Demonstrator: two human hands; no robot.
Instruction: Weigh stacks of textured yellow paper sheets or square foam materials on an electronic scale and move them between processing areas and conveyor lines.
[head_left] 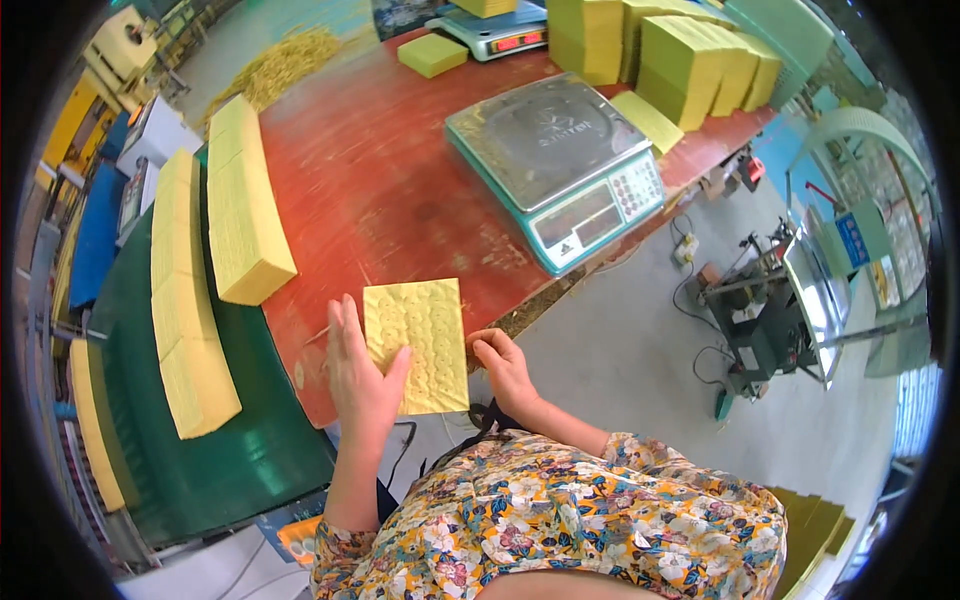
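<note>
A rectangular stack of yellow paper (420, 340) with rows of small curved cuts is upheld between my hands at the red table's front edge. Along its left side lies my left hand (362, 370), fingers extended and thumb over the paper's face. My right hand (507, 372) is at the right side, its fingers curled with the tips against the paper's edge. How far they reach behind the stack is hidden.
Ahead, a digital scale (555, 150) with a steel plate stands on the red table (370, 150). Another scale (500, 35) and yellow paper blocks (680, 70) are farther back. On my left, long paper rows (190, 300) lie on a green conveyor belt (240, 450).
</note>
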